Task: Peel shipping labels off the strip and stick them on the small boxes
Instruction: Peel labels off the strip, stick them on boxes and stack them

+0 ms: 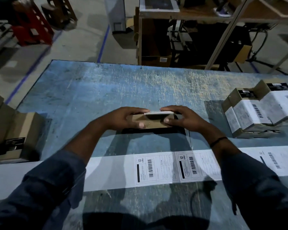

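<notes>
A small brown box (152, 122) stands at the middle of the blue table, with a white label (158, 113) lying over its top right part. My left hand (123, 119) grips the box's left end, thumb on the front face. My right hand (184, 117) grips the right end, fingers over the label's edge and thumb on the front. Nearer to me, the white label strip (165, 168) runs across the table with printed labels on it, passing under both forearms.
Several labelled boxes (263, 112) are grouped at the table's right edge. Unlabelled brown boxes (22, 135) stand at the left edge. The scratched blue table (123, 83) stretches beyond the hands. Shelving and red crates stand on the floor behind.
</notes>
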Available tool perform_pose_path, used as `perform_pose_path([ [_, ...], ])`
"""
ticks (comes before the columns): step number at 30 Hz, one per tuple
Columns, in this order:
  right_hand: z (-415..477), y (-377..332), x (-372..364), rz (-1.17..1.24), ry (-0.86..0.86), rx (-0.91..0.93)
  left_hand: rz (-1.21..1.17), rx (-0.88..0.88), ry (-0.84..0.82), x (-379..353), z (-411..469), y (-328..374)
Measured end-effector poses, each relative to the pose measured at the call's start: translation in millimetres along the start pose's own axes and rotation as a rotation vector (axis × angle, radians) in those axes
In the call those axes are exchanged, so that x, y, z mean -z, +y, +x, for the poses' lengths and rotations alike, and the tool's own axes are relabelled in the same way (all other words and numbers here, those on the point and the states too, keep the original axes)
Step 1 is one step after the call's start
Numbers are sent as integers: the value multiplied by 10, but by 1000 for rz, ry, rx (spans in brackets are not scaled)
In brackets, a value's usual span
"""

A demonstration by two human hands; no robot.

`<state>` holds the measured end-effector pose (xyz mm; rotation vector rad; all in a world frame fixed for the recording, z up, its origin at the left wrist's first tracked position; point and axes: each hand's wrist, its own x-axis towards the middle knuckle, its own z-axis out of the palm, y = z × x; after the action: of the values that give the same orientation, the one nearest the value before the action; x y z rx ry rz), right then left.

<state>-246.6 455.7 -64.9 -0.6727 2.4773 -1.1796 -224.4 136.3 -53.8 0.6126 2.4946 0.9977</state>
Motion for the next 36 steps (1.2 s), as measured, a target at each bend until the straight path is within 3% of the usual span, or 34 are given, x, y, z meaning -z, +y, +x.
perform_pose_path([
  [3,-87,-50,-40,77,21,-137,40,56,8,-18,-13,69],
  [7,-49,-36,-187,140,184,-73,-90,-47,165,-133,-2,143],
  [11,-66,-58,-206,358,47,-3,-223,-100,137,-184,-24,226],
  [19,-90,30,-258,487,135,0,-370,-64,218,-268,19,129],
  [26,-128,86,-253,473,144,25,-288,-103,238,-356,29,54],
  [30,-132,69,-249,462,150,19,76,-199,451,-500,31,-36],
  [34,-74,-99,-389,527,363,-73,186,-200,564,-633,-40,16],
  [36,-16,-197,-490,518,477,-116,120,-153,603,-633,-15,63],
])
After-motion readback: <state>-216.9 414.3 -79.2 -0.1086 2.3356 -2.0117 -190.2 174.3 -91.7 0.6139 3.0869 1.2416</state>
